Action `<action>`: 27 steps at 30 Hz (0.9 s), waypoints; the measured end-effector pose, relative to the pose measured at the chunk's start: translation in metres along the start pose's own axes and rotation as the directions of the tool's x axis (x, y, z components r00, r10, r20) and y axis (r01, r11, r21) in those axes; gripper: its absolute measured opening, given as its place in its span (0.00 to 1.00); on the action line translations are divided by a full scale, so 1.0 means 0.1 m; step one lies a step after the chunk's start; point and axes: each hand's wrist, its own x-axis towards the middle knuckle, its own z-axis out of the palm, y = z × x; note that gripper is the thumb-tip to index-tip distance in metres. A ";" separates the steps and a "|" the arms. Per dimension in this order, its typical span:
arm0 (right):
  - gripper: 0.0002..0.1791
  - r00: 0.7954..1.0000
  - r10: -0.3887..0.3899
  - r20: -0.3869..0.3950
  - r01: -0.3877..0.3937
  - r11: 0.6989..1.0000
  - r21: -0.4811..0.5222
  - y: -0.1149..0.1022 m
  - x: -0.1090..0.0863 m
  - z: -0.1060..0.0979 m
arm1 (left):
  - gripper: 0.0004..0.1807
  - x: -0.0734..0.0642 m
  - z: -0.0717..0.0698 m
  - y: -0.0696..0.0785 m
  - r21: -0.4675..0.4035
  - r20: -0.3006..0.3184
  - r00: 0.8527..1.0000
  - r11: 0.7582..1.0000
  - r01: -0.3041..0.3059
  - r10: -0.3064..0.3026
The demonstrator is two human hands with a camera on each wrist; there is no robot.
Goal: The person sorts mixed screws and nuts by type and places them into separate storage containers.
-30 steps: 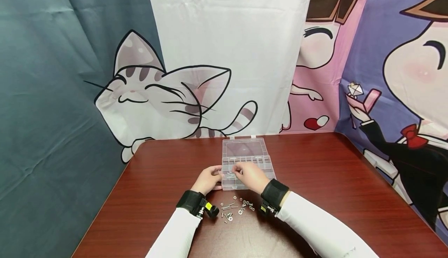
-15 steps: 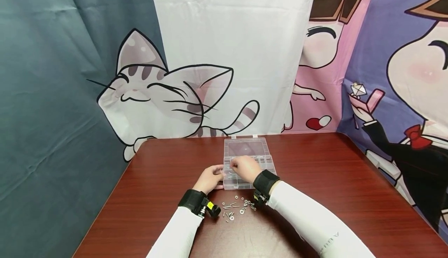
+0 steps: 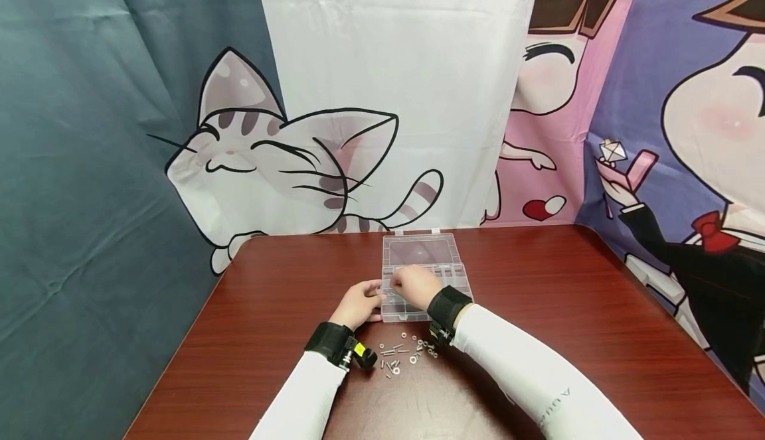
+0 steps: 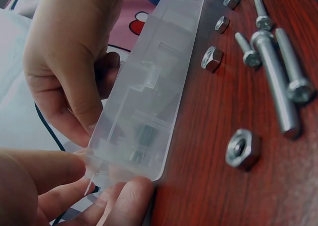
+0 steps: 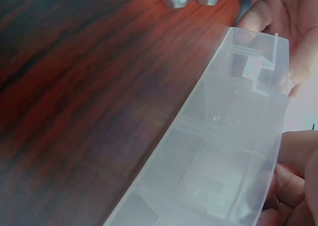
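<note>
A clear plastic compartment box [image 3: 403, 318] lies on the table with its lid [image 3: 421, 250] laid back. My left hand [image 3: 357, 304] grips the box's left end, thumb and fingers on either side of the corner in the left wrist view. Over the left compartments, my right hand [image 3: 417, 285] has its fingers curled downward; its fingertips are hidden behind the box wall in the wrist views, so I cannot tell what they hold. Dim metal pieces [image 4: 144, 136] show through the box's end wall.
Loose hardware lies on the table [image 3: 269, 347] in front of the box. Close up, it includes bolts [image 4: 278, 87] and hex nuts [image 4: 242, 149]. A printed cloth backdrop [image 3: 382, 95] hangs behind the table's far edge.
My right hand has moved back and left over the box, away from the front compartments. My left hand keeps its grip on the box's left end.
</note>
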 end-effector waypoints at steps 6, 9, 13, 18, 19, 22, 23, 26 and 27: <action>0.06 1.000 0.010 0.011 -0.010 1.000 0.004 -0.01 -0.01 -0.02 | 0.25 0.02 0.01 0.00 0.025 0.002 1.000 1.000 0.010 -0.010; 0.06 1.000 0.009 0.019 -0.010 1.000 0.015 -0.01 -0.02 -0.02 | 0.25 0.02 0.01 0.00 0.028 0.000 1.000 1.000 0.010 -0.010; 0.05 0.999 0.011 0.040 -0.011 1.000 0.008 0.00 -0.01 0.00 | 0.25 0.00 0.00 0.00 0.031 -0.004 1.000 0.999 0.008 -0.008; 0.04 0.998 0.005 0.063 -0.006 1.000 0.014 0.03 -0.02 0.02 | 0.25 -0.01 0.01 0.01 0.032 -0.012 1.000 0.999 0.010 -0.009; 0.04 0.998 0.005 0.065 -0.007 1.000 0.020 0.03 -0.03 0.02 | 0.25 -0.01 0.01 0.01 0.029 -0.012 1.000 1.000 0.011 -0.011; 0.03 0.998 0.013 0.069 -0.015 0.999 0.035 0.02 -0.05 0.01 | 0.25 0.00 0.01 0.01 0.029 -0.011 1.000 1.000 0.012 -0.011; 0.03 0.997 0.015 0.069 -0.018 0.999 0.043 0.01 -0.06 0.00 | 0.25 0.00 0.01 0.01 0.031 -0.011 1.000 0.999 0.011 -0.011; 0.03 0.997 0.024 0.072 -0.028 0.998 0.057 -0.01 -0.11 -0.02 | 0.25 0.01 0.02 0.01 0.040 -0.013 1.000 0.999 0.011 -0.010; 0.03 0.997 0.024 0.070 -0.028 0.998 0.057 -0.01 -0.13 -0.02 | 0.25 0.01 0.02 0.01 0.043 -0.013 1.000 0.999 0.010 -0.009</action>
